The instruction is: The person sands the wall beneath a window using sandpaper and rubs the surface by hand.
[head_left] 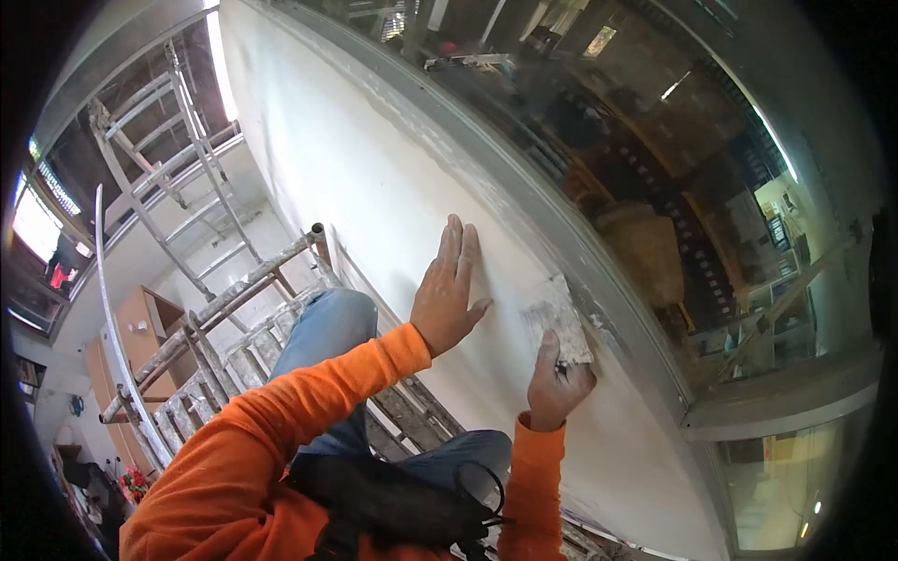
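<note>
My left hand (pixel 447 292) lies against the white wall (pixel 374 173), its fingers stretched out and the thumb apart; pale dust covers the skin. To its right, my right hand (pixel 561 381) grips a flat, plaster-smeared scraper (pixel 558 323) between thumb and fingers. The scraper's blade rests against the wall close to the grey frame (pixel 524 159) of the glass. Rough white smears run along the wall's edge beside that frame. My palm hides the scraper's lower end.
My bent knees rest above slatted scaffold boards (pixel 251 366). A rusty scaffold rail (pixel 224 297) crosses at the left, with a metal ladder (pixel 154 210) beyond it. A brown cabinet (pixel 124 332) stands below. Large glass panes (pixel 645 178) fill the upper right.
</note>
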### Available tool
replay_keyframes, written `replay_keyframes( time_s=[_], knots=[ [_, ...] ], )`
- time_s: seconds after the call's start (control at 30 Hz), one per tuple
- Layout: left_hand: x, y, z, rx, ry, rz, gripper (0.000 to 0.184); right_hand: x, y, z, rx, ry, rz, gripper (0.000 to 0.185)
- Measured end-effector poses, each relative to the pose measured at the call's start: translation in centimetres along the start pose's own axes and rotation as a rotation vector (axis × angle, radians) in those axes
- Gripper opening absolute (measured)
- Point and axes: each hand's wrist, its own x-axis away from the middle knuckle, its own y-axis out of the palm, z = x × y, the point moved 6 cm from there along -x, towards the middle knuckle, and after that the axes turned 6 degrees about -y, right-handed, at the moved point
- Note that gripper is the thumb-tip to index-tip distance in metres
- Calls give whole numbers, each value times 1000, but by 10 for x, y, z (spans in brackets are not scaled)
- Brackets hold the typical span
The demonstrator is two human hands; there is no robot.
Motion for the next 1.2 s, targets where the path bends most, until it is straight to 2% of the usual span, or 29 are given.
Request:
replay_keyframes(
  time_s=[0.07,0.2,0.27,0.4,0.47,0.5,0.57,0.6,0.63,0.67,0.7,0.8,0.9,0.97,1.0,1.07,1.2],
  knots=[
    [-2,-2,-3,-2,25,-38,115,-2,11,3,-29,95,-13,20],
    [-3,-9,-8,25,26,-110,112,-4,12,1,62,29,-14,20],
    [-4,-12,-10,79,41,-137,110,-4,17,4,13,137,-14,20],
    [-6,-27,-18,122,85,-148,106,-21,48,-20,113,17,-56,19],
    [-10,-37,-27,115,159,-220,101,-22,59,-19,166,117,-155,18],
    [-16,-41,-41,123,161,-217,101,-20,55,-16,174,112,-156,18],
    [-30,-64,-63,122,281,33,96,-15,39,-15,265,37,-126,17],
    [-38,-76,-75,100,143,195,96,-14,34,-17,300,12,-116,17],
    [-55,-96,-71,194,35,225,106,-15,29,-17,183,86,-47,16],
    [-66,-89,-73,213,45,180,112,-14,24,-16,67,160,22,16],
    [-72,-82,-74,230,57,136,118,-14,24,-17,79,161,21,16],
    [-71,-70,-81,225,-15,69,123,-20,40,-13,171,203,-93,17],
    [-70,-67,-87,222,-36,49,123,-24,52,-18,241,148,-179,17],
    [-69,-67,-87,208,-35,54,123,-31,47,-31,231,-111,-78,18],
    [-71,-67,-87,197,-34,52,123,-31,50,-31,221,-119,-78,18],
    [-72,-67,-88,206,-35,61,123,-29,45,-22,110,149,-22,13],
    [-71,-68,-88,224,-42,46,122,-39,86,-23,195,64,-106,10]
  ],
)
